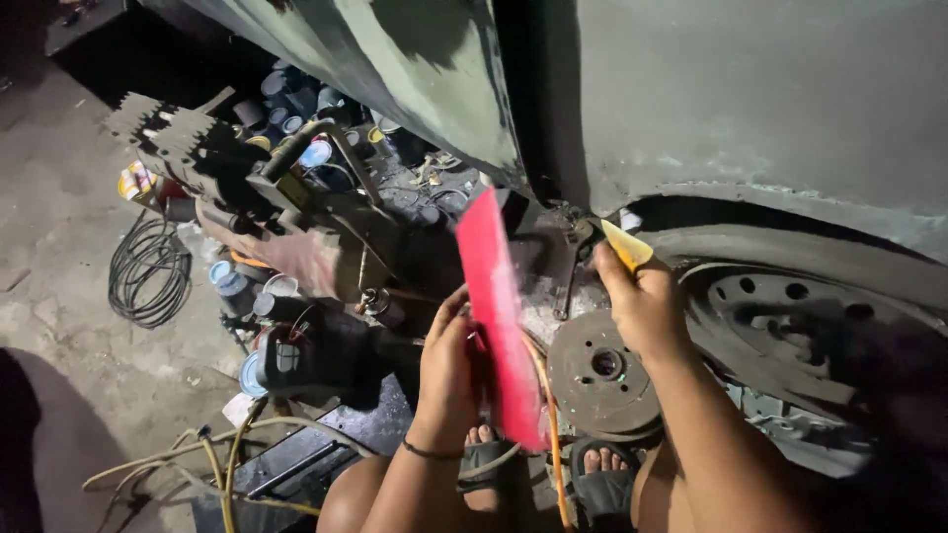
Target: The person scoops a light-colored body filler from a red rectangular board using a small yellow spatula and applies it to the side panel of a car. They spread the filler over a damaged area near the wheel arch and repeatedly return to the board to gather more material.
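Gripping a yellow spreader [626,245] at the wheel arch [780,202], right hand [644,306] fingers are curled; the red board [499,316], pinched by the left hand [446,370], could likely be dropped if tilted.

L hand [449,360] raised, fingers curled gripping; R hand [642,301] fisted, arm extended fwd.

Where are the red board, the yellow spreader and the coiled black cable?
red board [497,306]: head view, middle of its flat face.
yellow spreader [628,247]: head view, blade above the fingers.
coiled black cable [148,271]: head view, loops on the floor.
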